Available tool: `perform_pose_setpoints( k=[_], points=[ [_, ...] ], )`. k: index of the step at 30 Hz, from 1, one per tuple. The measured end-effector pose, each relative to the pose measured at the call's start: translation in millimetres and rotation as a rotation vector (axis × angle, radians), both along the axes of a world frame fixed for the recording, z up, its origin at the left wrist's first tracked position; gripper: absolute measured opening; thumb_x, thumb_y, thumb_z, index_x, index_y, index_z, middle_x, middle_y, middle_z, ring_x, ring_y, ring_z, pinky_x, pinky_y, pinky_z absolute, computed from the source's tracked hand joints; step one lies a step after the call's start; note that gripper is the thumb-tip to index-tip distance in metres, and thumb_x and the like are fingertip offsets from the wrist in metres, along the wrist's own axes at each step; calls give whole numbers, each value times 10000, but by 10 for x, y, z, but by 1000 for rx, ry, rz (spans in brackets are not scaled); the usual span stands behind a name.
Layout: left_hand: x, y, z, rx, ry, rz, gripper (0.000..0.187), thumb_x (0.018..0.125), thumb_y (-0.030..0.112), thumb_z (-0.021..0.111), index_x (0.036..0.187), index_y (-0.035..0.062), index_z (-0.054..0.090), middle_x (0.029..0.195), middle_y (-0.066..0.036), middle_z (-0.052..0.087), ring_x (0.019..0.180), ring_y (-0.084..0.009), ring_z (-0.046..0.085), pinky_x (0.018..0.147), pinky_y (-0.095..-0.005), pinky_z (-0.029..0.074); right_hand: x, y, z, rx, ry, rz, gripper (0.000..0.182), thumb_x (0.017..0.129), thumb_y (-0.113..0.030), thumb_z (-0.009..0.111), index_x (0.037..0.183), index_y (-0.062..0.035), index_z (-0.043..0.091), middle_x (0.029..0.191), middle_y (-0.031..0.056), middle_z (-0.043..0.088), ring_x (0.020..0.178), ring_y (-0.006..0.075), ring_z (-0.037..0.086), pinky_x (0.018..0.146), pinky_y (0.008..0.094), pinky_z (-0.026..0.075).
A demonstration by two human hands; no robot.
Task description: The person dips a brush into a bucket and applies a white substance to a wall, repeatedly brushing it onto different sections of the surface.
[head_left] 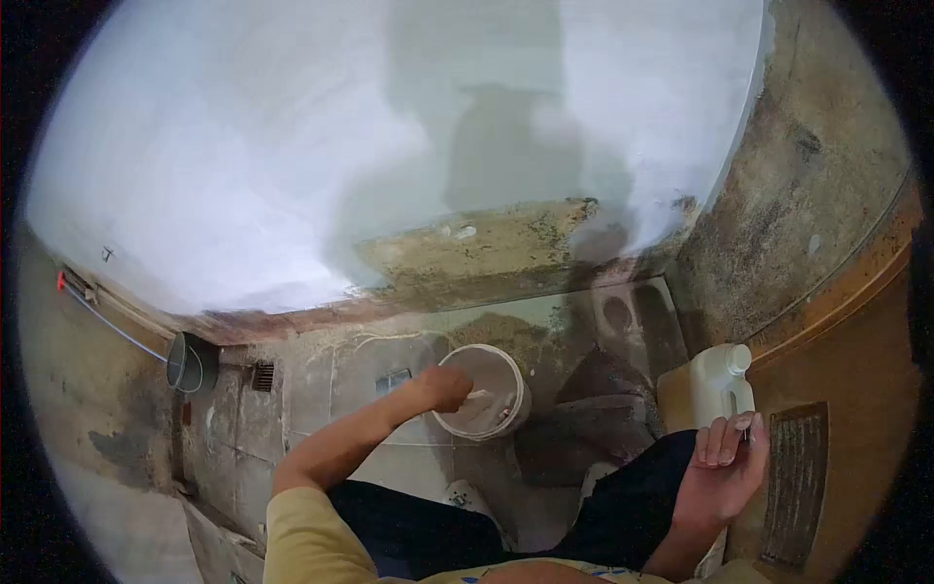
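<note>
Over the white bucket [522,389], my left hand [447,388] is closed round something pale that points into the bucket. What this held thing is cannot be made out. A small object lies near the bucket's inner right side. My right hand [722,472] is raised beside my right knee, palm up, its fingers curled toward the thumb. A small greyish thing shows at its fingertips, too small to name. Just beyond that hand stands a whitish plastic jug [715,382] with a round cap.
A wall [243,146] in front is largely white, with a bare stained patch [467,243] low down. A dark bucket [192,363] and a floor grate [263,377] are at the left. A slatted vent [796,482] is at the right. My feet are below the white bucket.
</note>
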State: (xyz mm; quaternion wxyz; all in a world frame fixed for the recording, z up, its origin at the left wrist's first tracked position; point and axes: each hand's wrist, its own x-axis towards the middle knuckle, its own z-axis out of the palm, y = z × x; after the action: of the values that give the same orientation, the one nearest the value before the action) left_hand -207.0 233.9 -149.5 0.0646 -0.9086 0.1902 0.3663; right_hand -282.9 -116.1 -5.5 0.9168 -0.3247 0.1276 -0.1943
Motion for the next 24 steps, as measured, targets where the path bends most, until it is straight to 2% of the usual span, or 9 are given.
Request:
perform_pose_setpoints(
  k=[5,7,10,13,16,24],
  points=[
    [-25,90,39,-91,-43,-5,209,750,185,655,878,21,647,936,-196,647,901,-348,632,740,-437,516,4,4,-6,0,-3,24,251,976,-222,419,802,-58,495,556,-3,358,464,83,312,459,251,278],
    [-25,142,-42,-162,-100,-59,212,776,207,645,856,10,646,790,-202,647,790,-378,637,678,-469,503,7,10,-12,-10,-11,32,248,975,-220,421,804,-58,498,555,-3,357,464,82,313,459,252,277],
    [-13,166,-88,-182,-124,-59,217,776,215,648,843,8,642,769,-204,639,782,-379,634,683,-467,502,-4,-1,-12,22,9,22,243,972,-220,429,810,-56,506,556,-5,360,463,82,310,464,253,270],
    [6,139,-30,-115,-118,-71,231,776,225,659,894,27,656,867,-199,652,870,-351,643,713,-445,521,-8,-21,-27,9,-6,34,239,969,-219,435,816,-53,512,557,-5,367,462,84,313,464,254,276],
    [100,101,99,-51,0,-15,239,771,230,662,889,22,654,869,-197,654,877,-351,643,718,-442,522,0,-33,-35,12,-7,16,237,967,-219,439,815,-53,512,559,-6,371,461,84,314,467,255,279],
    [82,171,86,-62,-104,25,269,766,249,672,919,30,640,864,-191,655,861,-357,644,718,-446,521,28,-34,-5,-16,9,25,258,971,-230,426,792,-59,496,547,-12,342,469,78,314,470,250,279]
  ],
)
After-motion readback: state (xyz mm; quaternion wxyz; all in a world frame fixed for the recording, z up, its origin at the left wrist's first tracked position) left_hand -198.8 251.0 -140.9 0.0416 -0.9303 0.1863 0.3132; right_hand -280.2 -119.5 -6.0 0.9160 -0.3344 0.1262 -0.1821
